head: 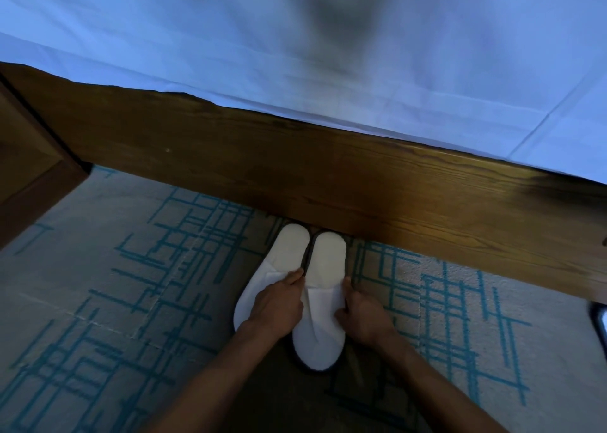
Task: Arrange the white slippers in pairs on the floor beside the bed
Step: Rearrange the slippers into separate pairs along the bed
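**One pair set by the bed, hands not yet off**

Forearms nearest the camera are seen reaching forward from the lower edge to the slippers. Beyond them, the sheet (361, 55) is draped over the wooden bed frame (295, 176), and the patterned carpet (131, 285) is spread below it. On that carpet two white slippers are laid side by side, touching or nearly so, heels close to the frame and toes toward the person.

The left slipper (282, 255) is covered over its upper by the left hand (277, 303), fingers curled on the inner edge. The right slipper (323, 327) is gripped at its outer edge by the right hand (359, 312).

One pair is judged to be essentially arranged; only a final nudge and letting go seem left. No further slippers are shown, so whether more pairs remain cannot be told.
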Available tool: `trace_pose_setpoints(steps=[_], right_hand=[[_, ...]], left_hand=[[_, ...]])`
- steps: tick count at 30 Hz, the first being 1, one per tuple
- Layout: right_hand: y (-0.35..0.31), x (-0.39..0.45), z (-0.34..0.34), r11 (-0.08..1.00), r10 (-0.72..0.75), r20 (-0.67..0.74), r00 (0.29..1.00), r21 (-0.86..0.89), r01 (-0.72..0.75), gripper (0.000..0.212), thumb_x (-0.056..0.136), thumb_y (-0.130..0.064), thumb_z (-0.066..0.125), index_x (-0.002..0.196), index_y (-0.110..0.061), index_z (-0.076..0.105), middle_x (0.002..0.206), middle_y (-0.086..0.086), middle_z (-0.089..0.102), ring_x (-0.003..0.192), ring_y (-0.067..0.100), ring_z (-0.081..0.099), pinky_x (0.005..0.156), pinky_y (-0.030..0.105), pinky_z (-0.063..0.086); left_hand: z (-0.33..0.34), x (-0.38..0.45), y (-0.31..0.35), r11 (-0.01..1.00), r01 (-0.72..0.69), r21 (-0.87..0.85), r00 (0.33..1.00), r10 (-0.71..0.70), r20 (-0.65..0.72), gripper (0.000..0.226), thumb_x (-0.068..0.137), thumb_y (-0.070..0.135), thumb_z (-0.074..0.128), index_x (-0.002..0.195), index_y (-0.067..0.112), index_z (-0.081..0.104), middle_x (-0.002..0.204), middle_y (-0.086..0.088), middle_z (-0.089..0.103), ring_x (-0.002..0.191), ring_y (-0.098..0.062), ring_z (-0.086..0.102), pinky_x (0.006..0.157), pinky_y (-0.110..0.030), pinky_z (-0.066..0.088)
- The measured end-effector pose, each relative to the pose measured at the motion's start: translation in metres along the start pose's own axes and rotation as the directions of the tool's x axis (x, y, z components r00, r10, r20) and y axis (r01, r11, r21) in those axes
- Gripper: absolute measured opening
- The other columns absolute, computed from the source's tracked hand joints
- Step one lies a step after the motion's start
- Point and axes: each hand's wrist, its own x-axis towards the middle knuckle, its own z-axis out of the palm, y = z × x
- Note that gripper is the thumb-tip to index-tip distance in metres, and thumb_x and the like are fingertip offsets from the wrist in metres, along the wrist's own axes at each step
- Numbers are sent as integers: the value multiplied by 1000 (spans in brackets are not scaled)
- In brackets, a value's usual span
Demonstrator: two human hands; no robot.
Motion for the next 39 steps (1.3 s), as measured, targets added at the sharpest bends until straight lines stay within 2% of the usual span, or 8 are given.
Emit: trace_pose_setpoints(steps=[5,8,13,19,24,28,34,39], right_hand=[[6,6,-19,997,16,62,998,71,-20,48,86,-28,56,130,-13,46,129,11,57,114,25,54,96,31,45],[12,-1,-37,998,6,104,995,58,-12,31,84,-28,58,110,-14,63,119,9,65,106,24,60,80,21,41],[47,-35,-71,997,-31,84,996,68,25,27,85,-30,57,110,-23,64,115,2,66,95,7,55,65,13,40],[142,-101,-107,978,196,-2,981,77,-195,28,83,-26,57,108,-15,63,112,8,67,109,24,60,83,22,44],[231,-162,-120,932,352,-133,926,143,-334,30,81,-23,62,109,-14,64,96,8,67,101,23,62,78,21,41],[300,-198,-122,899,436,-239,868,164,-407,23,76,-19,63,98,-16,68,80,0,62,91,24,65,73,24,43],[383,-230,-126,847,529,-398,750,201,-492,38,69,-9,60,106,-2,63,98,23,66,95,37,62,83,40,51],[413,-234,-128,848,521,-380,764,129,-514,47,73,-11,60,119,-3,54,113,22,60,106,39,54,91,42,47]], left_hand=[[-15,4,11,990,-13,139,998,4,68,48,97,17,43,143,8,36,146,-11,44,127,-23,47,107,-35,39],[-28,2,22,989,54,136,996,-63,66,25,97,20,42,106,7,61,119,-12,63,103,-23,59,85,-33,49],[-50,-11,76,894,-45,445,997,11,80,21,95,16,42,99,4,59,108,-12,61,96,-28,60,68,-32,42],[-21,-12,159,876,-208,436,976,154,156,26,93,13,43,69,10,52,90,-9,64,79,-26,62,61,-33,47],[21,-6,240,878,-296,375,953,244,181,21,87,20,42,86,12,62,100,-12,67,91,-31,65,78,-38,52],[64,-3,304,848,-391,357,918,331,219,21,85,17,46,92,8,63,101,-18,66,94,-36,66,78,-41,53],[136,3,374,851,-474,227,873,419,252,11,82,7,50,90,9,57,104,-13,59,97,-34,62,81,-44,54],[190,0,431,839,-459,293,885,403,233,26,89,6,50,113,9,55,118,-10,53,103,-33,56,87,-47,51]])
